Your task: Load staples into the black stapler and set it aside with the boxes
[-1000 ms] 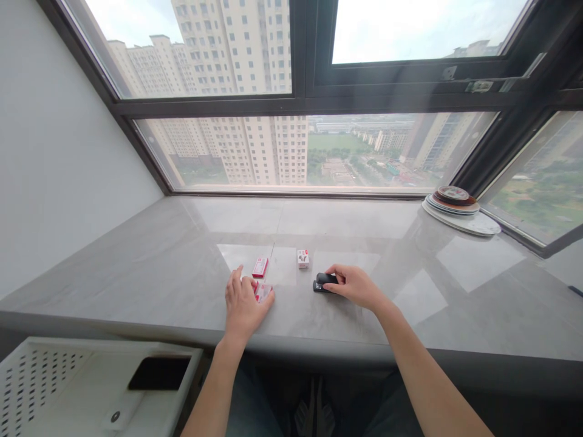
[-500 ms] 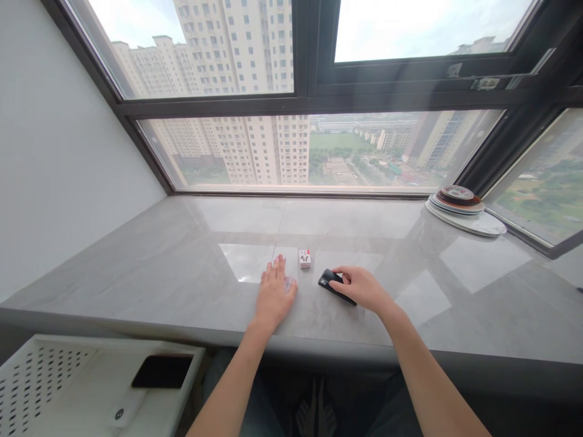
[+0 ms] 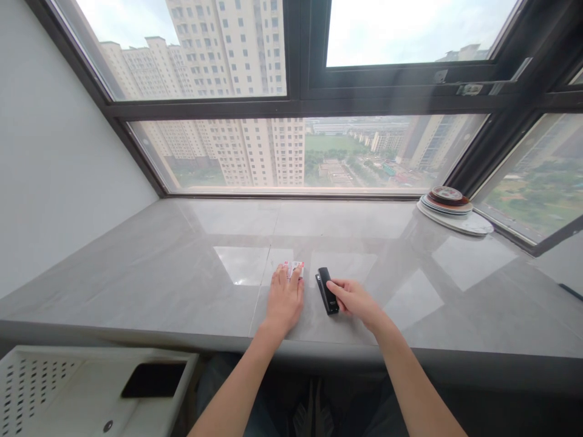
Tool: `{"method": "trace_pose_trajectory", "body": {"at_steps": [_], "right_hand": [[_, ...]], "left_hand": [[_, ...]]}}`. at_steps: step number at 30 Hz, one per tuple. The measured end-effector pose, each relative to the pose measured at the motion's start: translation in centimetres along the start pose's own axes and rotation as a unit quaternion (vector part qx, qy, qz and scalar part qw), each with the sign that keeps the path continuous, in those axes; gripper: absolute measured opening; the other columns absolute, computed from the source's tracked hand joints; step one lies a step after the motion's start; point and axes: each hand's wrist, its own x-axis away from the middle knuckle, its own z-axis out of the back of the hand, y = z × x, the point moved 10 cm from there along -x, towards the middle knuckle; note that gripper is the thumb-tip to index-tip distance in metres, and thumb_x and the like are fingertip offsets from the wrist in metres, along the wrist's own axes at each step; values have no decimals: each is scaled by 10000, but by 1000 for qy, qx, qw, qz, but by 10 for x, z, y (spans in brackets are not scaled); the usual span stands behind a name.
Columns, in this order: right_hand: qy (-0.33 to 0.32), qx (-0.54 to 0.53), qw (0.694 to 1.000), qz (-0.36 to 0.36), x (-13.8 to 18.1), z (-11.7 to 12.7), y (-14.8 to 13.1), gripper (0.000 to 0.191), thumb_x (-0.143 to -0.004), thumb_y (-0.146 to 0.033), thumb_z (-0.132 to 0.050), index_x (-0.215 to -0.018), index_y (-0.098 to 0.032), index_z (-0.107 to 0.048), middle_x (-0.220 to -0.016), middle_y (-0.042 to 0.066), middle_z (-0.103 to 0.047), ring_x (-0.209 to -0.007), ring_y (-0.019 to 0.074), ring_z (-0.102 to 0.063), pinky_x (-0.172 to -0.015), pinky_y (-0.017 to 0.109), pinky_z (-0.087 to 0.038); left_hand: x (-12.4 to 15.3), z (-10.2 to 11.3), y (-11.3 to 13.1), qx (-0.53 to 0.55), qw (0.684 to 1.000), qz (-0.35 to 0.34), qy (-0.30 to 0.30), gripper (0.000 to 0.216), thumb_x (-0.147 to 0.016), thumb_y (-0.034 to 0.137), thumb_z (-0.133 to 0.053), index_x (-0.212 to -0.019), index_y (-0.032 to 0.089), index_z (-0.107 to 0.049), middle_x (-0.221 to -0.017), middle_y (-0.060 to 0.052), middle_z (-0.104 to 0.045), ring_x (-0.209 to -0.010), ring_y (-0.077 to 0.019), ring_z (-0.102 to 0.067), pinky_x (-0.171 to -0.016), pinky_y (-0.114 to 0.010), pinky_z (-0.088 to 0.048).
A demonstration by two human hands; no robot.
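Note:
My right hand (image 3: 353, 297) grips a black stapler (image 3: 327, 291) on the grey countertop (image 3: 182, 273), thumb on its top and fingers round its right side. The stapler points away from me, tilted slightly left. To its left lies my left hand (image 3: 286, 300), palm down with fingers reaching forward and slightly apart. Its fingertips rest over a small white and red box (image 3: 298, 267), which they partly cover. Beside that box, a bit of another pinkish-white thing shows at the fingertips, too covered to make out.
A stack of plates (image 3: 449, 206) sits at the back right corner by the window. Below the counter at left is a white tray (image 3: 59, 400) with perforated holes, holding a black phone-like slab (image 3: 153, 380). Windows with dark frames (image 3: 218, 109) rise behind the counter.
My left hand has slid right and reached the small box. My right hand has turned the stapler so it points more directly away from me. The view has shifted slightly.

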Motion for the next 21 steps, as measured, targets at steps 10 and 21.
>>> {"method": "trace_pose_trajectory", "body": {"at_steps": [10, 21], "right_hand": [[-61, -153, 984, 71, -34, -133, -28, 554, -985, -558, -460, -1396, -191, -515, -589, -51, -608, -418, 99, -492, -424, 194, -388], [-101, -148, 979, 98, -93, -211, -60, 362, -991, -455, -527, -1248, -201, -559, -610, -51, -613, -453, 96, -517, -452, 194, -415]], "left_hand": [[29, 29, -69, 42, 998, 47, -15, 440, -1071, 226, -354, -1504, 282, -413, -1485, -138, -423, -1442, -295, -380, -1146, -534, -412], [15, 50, -165, 16, 998, 49, -24, 437, -1064, 223, -277, -1432, 242, -511, -1460, -105, -504, -1432, -249, -405, -1190, -482, -366]]}}
